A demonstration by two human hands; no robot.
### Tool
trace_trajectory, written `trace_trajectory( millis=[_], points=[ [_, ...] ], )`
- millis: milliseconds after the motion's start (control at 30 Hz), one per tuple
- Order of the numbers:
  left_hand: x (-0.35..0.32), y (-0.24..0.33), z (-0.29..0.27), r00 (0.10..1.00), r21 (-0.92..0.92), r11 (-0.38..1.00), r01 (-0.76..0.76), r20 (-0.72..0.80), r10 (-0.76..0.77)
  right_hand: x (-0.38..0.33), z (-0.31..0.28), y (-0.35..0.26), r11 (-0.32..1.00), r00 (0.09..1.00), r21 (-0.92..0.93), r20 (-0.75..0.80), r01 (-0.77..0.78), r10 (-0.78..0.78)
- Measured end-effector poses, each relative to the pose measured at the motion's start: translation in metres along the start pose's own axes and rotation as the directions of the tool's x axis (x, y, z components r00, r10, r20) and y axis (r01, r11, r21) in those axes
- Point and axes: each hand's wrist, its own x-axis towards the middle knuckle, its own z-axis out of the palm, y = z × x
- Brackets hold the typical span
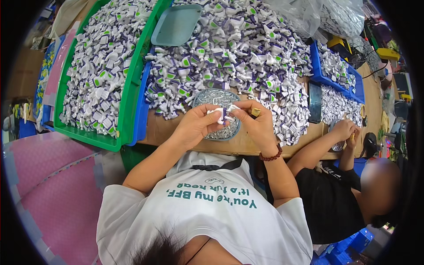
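Above the table, my left hand [194, 126] pinches a small white and purple plastic piece [224, 113] between thumb and finger. My right hand [258, 126] meets it from the other side, its thumb and forefinger closed on a small white plastic part [232, 108] that touches or nearly touches the purple piece. A short brass-coloured tool [255, 112] is tucked in the curled fingers of my right hand; most of it is hidden. Directly beneath both hands stands a clear tub [197, 98] of thin metal pins, partly covered by them.
A large pile of white, purple and green plastic pieces [234, 48] covers the table, with a grey-blue tray [176, 24] on it. Left stands a green crate [138, 57] of similar pieces, right a blue bin [324, 73]. A phone-like dark slab [315, 102] lies near a co-worker's hands [344, 131].
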Motion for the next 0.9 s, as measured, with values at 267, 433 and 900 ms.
trace_trajectory(
  millis=[267, 433, 900],
  points=[
    [-0.005, 0.007, -0.001, 1.000, 0.046, 0.999, -0.016, -0.024, 0.017, 0.001, 0.007, 0.005, 0.999, 0.999, 0.029, -0.012, 0.030, -0.029],
    [-0.006, 0.006, 0.000, 0.998, 0.060, 0.998, -0.022, -0.051, 0.025, -0.001, 0.005, 0.006, 0.999, 0.999, 0.025, -0.007, 0.039, -0.039],
    [-0.010, 0.000, 0.008, 0.967, 0.484, 0.847, -0.219, -0.009, 0.255, -0.004, 0.001, -0.003, 0.863, 0.970, -0.445, 0.149, 0.241, -0.194]
  ],
)
